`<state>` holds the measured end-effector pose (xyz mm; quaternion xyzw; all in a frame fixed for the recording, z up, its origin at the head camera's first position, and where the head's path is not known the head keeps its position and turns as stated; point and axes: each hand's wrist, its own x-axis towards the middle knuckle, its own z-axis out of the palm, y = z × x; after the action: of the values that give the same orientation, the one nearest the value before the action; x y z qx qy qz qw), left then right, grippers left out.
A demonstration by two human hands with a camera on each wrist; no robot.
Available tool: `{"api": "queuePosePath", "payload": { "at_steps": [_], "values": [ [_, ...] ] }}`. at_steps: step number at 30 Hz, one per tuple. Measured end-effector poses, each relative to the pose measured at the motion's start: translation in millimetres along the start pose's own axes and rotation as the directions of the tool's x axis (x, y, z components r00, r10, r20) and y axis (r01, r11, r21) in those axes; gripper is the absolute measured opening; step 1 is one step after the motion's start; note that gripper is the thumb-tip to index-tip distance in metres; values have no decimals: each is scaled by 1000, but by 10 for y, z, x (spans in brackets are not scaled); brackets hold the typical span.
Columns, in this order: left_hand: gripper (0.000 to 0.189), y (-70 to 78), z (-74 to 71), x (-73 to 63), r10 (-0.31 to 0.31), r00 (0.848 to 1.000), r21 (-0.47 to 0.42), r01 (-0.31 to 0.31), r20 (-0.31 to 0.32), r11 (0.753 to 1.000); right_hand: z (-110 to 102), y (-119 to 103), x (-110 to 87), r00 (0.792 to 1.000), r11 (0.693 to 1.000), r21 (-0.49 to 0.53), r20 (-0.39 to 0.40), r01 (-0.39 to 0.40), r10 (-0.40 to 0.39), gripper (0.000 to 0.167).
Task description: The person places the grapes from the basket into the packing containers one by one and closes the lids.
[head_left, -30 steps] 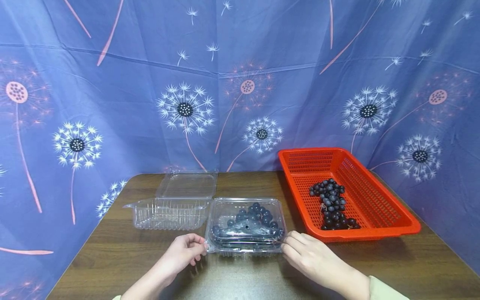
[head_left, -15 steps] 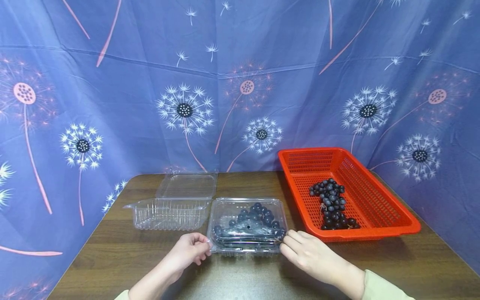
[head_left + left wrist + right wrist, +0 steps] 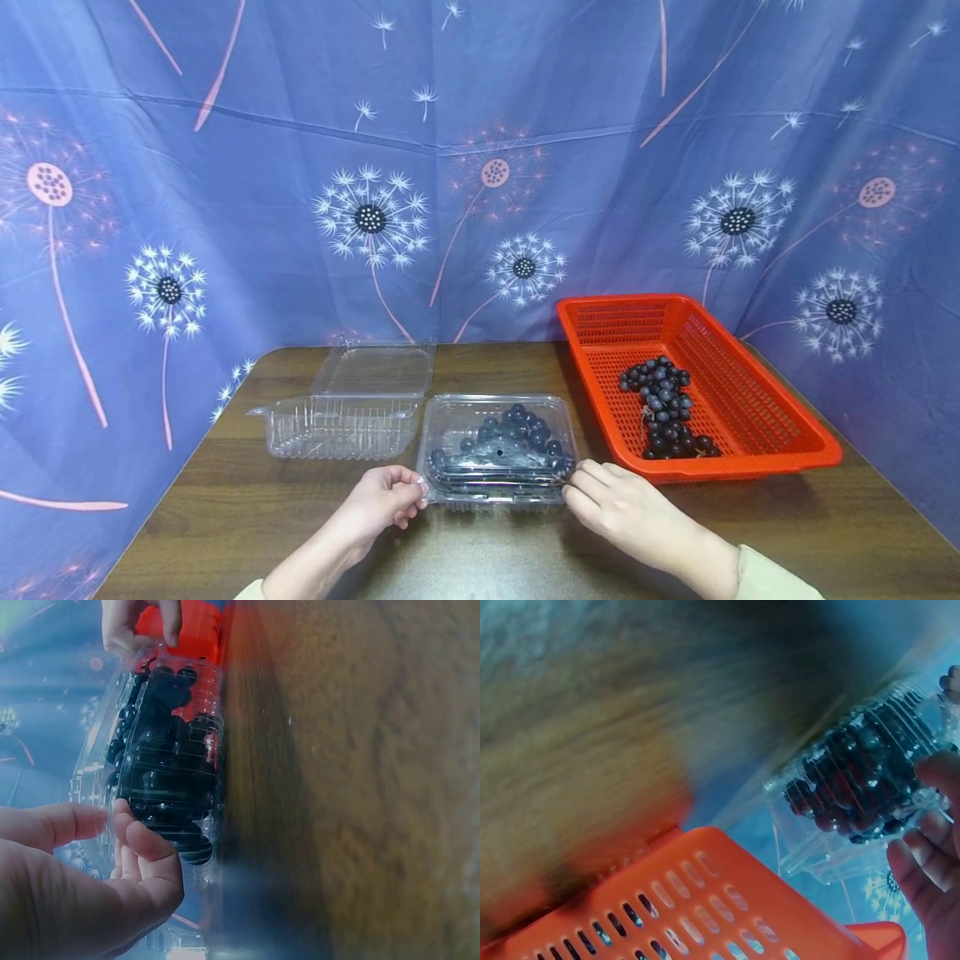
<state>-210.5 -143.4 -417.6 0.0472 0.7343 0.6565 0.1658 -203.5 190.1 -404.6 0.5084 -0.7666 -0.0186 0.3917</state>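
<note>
Now the left hand (image 3: pixel 386 502) and right hand (image 3: pixel 622 512) pinch the lidded box (image 3: pixel 498 467) at its front corners, probably steadying it evenly.

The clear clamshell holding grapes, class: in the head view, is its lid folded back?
No: its lid lies over the grapes, unlike that of the open clamshell to its left.

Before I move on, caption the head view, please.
Left fingers and right fingers hold the front corners of a lidded grape clamshell beside a red basket.
</note>
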Motion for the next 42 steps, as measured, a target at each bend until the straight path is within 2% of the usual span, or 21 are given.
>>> {"api": "queuePosePath", "payload": {
  "at_steps": [4,6,11,18,24,27,30,32,35,38,40,42],
  "values": [
    [14,-8,16,-3,4,1000,-16,-4,-13,1000,-57,-12,-1,998,996,57,15,-62,61,29],
    [14,-7,20,-12,4,1000,-23,-4,-17,1000,-83,-12,-5,997,993,83,10,-83,83,29],
    [19,7,25,-36,0,1000,-30,-1,-20,1000,-149,-13,3,997,994,73,7,-76,76,23],
    [18,24,31,-67,-8,1000,-35,7,-19,999,-251,-8,23,996,995,59,-28,-80,82,28],
    [18,21,27,-61,-8,1000,-27,8,-22,1000,-324,-38,1,982,980,115,-70,-165,173,28],
    [18,10,23,-54,-12,1000,-20,12,-26,1000,-330,-67,-53,968,960,135,-27,-244,250,27],
    [17,1,20,-49,-13,1000,-20,12,-27,1000,-328,-103,-122,937,925,152,36,-348,346,18],
    [16,-1,17,-49,-12,1000,-21,12,-25,1000,-316,-128,-161,906,890,170,86,-423,414,13],
    [16,3,15,-51,-9,1000,-23,9,-24,1000,-282,-146,-198,870,845,204,131,-494,476,24],
    [16,11,16,-56,-5,1000,-25,4,-25,1000,-243,-144,-217,833,784,281,193,-553,518,24],
    [16,17,19,-59,-2,1000,-27,2,-25,1000,-221,-134,-226,806,720,363,244,-591,539,20],
    [16,19,22,-61,0,1000,-28,-1,-26,1000,-203,-122,-240,770,631,444,307,-636,560,15]
  ]
}}
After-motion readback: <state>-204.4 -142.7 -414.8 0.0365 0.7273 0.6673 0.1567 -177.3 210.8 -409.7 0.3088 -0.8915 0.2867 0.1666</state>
